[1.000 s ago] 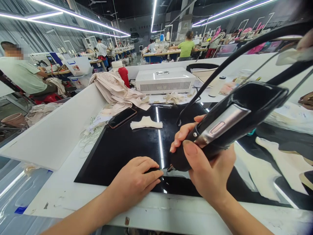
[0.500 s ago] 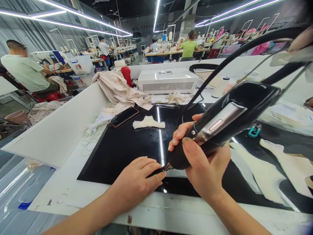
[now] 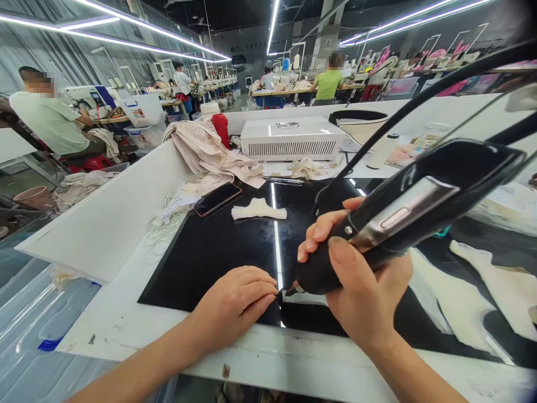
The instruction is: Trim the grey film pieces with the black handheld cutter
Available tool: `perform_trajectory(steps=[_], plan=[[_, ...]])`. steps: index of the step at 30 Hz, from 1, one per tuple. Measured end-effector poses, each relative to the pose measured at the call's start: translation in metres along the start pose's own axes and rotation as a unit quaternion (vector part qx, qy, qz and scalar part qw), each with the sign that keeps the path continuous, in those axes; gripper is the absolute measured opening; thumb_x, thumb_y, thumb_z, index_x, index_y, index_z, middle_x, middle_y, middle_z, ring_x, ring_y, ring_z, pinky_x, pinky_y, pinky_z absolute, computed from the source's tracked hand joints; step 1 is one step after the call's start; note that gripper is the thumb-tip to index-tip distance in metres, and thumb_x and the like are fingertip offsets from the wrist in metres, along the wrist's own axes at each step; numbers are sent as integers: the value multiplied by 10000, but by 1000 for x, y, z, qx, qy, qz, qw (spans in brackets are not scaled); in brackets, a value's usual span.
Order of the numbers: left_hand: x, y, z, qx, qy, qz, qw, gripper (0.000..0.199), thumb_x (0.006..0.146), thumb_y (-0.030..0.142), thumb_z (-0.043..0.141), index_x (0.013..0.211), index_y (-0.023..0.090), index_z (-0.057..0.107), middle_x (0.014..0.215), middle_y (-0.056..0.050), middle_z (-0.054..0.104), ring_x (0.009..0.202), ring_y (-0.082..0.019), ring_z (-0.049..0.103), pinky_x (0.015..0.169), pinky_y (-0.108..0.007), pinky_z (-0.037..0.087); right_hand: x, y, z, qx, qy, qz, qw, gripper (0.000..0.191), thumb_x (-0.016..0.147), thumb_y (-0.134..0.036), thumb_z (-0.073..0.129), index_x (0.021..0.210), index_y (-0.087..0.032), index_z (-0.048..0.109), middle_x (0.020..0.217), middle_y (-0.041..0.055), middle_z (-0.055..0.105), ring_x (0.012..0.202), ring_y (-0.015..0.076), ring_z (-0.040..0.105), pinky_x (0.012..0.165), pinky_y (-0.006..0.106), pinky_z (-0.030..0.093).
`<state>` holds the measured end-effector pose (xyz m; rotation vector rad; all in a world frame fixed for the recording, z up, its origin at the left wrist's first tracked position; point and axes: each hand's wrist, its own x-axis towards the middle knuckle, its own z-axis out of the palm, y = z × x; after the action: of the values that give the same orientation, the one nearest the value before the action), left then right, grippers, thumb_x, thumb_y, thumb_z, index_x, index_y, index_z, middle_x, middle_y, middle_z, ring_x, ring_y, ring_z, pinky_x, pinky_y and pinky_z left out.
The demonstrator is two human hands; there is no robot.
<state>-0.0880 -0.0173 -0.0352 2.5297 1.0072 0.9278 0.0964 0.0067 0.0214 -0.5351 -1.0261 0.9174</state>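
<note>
My right hand [image 3: 363,274] is wrapped round a thick black corded handheld tool [image 3: 403,207] with a silver side panel and a button. Its narrow metal tip points down and left, low over a pale translucent strip [image 3: 306,298] near the front of the glossy black board [image 3: 210,257]. My left hand [image 3: 237,299] rests on the board just left of the tip, fingers pressed together; whatever they pinch, if anything, is hidden. Beyond them lies a small cream fabric piece [image 3: 259,209]. Larger cream pieces [image 3: 457,296] lie to the right.
A phone [image 3: 218,198] and tangled thin cord [image 3: 165,224] lie at left. Behind stand a vented white box [image 3: 291,139], heaped beige fabric [image 3: 205,148] and a red container [image 3: 220,130]. A black cable [image 3: 394,117] arches at right. Co-workers sit beyond the white partition [image 3: 75,218].
The handheld tool has moved right, and its tip is now slightly farther from my left fingers. My left hand stays nearly in place. The whole view has shifted a little.
</note>
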Motion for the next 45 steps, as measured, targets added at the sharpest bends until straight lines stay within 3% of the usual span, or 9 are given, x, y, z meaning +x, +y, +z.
perform_trajectory(steps=[6,13,20,24,28,32,37,45], plan=[[1,-1,3,-20,-17,-12,1000,173,1044,162,557,1119,171,713,1119,-50,758,1082,-178,677,983,-324,541,-5,2,0,-2,-7,9,1000,340,858,-291,811,1086,-274,560,818,-39,669,596,144,631,519,306,551],[2,0,0,20,-57,1,998,230,1039,183,568,1199,219,729,1197,-68,715,1123,-214,653,979,-374,539,-2,-3,-4,-15,-22,18,999,387,849,-298,812,1148,-267,568,833,-30,673,604,150,632,528,318,560],[21,-3,-7,12,-115,42,992,213,1057,217,539,1153,186,726,1212,-89,714,1147,-216,665,1016,-367,542,17,-22,-23,-51,23,-30,998,366,809,-296,833,1096,-256,608,770,-32,650,601,165,623,517,327,562],[49,-14,-5,-28,-161,81,983,251,1035,230,598,1278,192,646,1341,-92,695,1309,-235,608,1164,-415,459,22,-23,-29,-64,48,-43,996,352,800,-269,830,1081,-259,618,766,-31,643,605,163,619,502,316,560],[67,-21,0,-93,-233,57,966,485,966,276,721,1414,251,536,1455,-68,633,1501,-259,429,1252,-486,355,19,-19,-34,-69,36,-35,996,369,832,-296,830,1122,-268,605,808,-26,653,635,165,637,542,328,575],[71,-20,4,-97,-290,39,951,582,942,368,752,1453,253,497,1532,-100,566,1561,-282,331,1294,-579,216,13,-16,-34,-64,24,-24,997,393,843,-340,836,1158,-275,610,833,-20,660,618,166,644,535,335,575],[70,-20,7,-95,-291,40,951,614,925,415,762,1453,231,507,1525,-124,572,1534,-285,387,1296,-585,178,8,-14,-32,-46,9,-13,999,406,836,-334,848,1159,-276,609,827,-11,669,639,170,639,531,322,568],[69,-16,10,-106,-270,31,957,663,880,441,804,1446,245,519,1450,-114,641,1513,-305,419,1280,-623,166,0,-31,-49,-71,7,-8,997,345,838,-313,829,1122,-279,637,802,-1,648,640,191,629,538,356,591]])
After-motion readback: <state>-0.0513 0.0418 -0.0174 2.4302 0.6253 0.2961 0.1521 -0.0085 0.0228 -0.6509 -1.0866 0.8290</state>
